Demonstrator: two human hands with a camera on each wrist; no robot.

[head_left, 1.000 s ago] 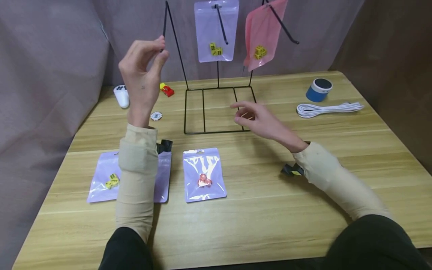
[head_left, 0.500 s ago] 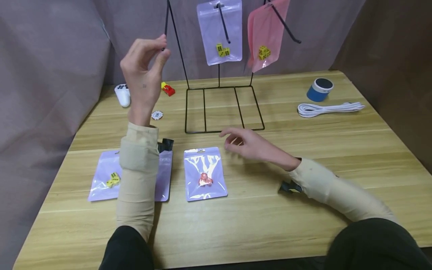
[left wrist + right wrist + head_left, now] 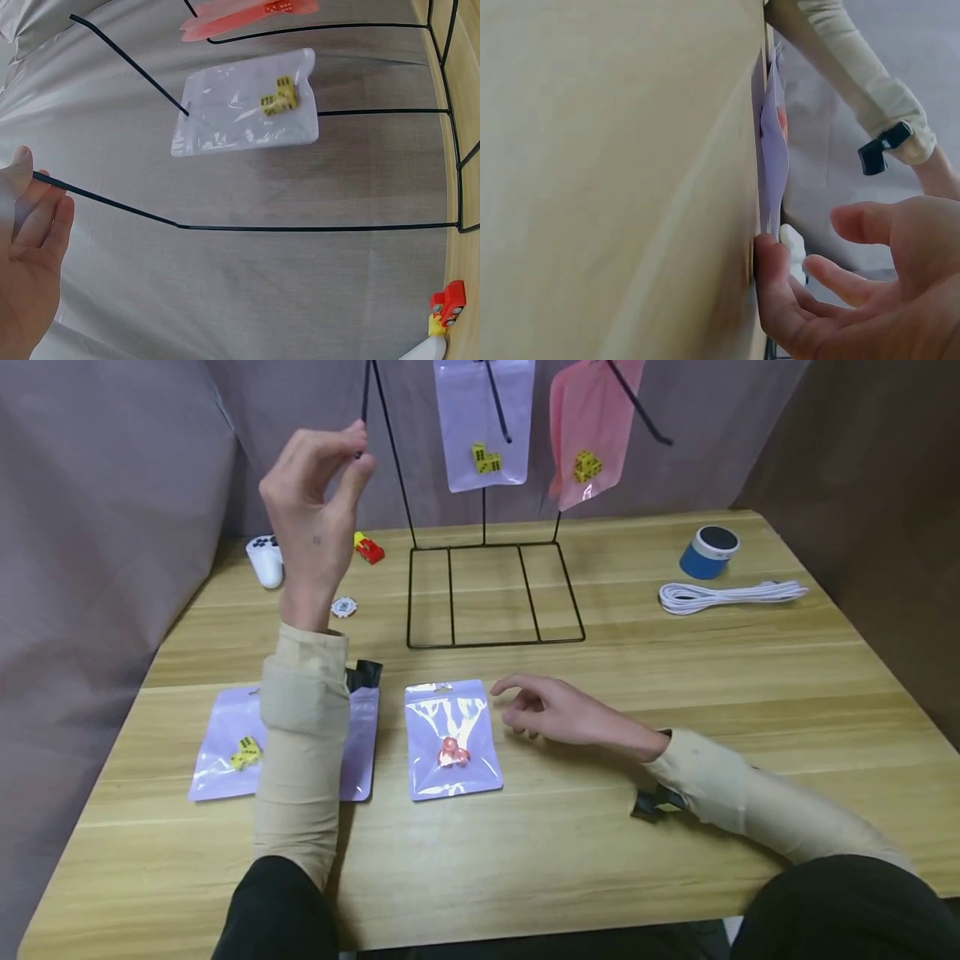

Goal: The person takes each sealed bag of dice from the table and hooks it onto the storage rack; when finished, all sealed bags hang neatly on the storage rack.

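A black wire rack (image 3: 487, 597) stands at the back of the table. From its hooks hang a purple bag (image 3: 483, 422) with yellow dice and a pink bag (image 3: 592, 427) with yellow dice. My left hand (image 3: 356, 456) is raised and pinches the tip of the rack's empty left hook (image 3: 105, 201); the left wrist view shows the hand (image 3: 37, 195) at the wire's end. My right hand (image 3: 517, 702) hovers low with relaxed fingers and holds nothing. It sits just right of a flat purple bag (image 3: 452, 739) with red dice. The thumb (image 3: 772, 277) touches the table by that bag's edge (image 3: 772, 150). Another purple bag (image 3: 232, 752) lies partly under my left forearm.
A white controller (image 3: 266, 560), a red and yellow toy car (image 3: 367, 550) and a poker chip (image 3: 343, 607) lie at the back left. A blue speaker (image 3: 708, 553) and a coiled white cable (image 3: 731, 595) sit at the back right. Grey curtains surround the table (image 3: 600, 860).
My right hand has come back from the rack's base toward me and lowered beside the red dice bag. The left hand stays at the hook tip.
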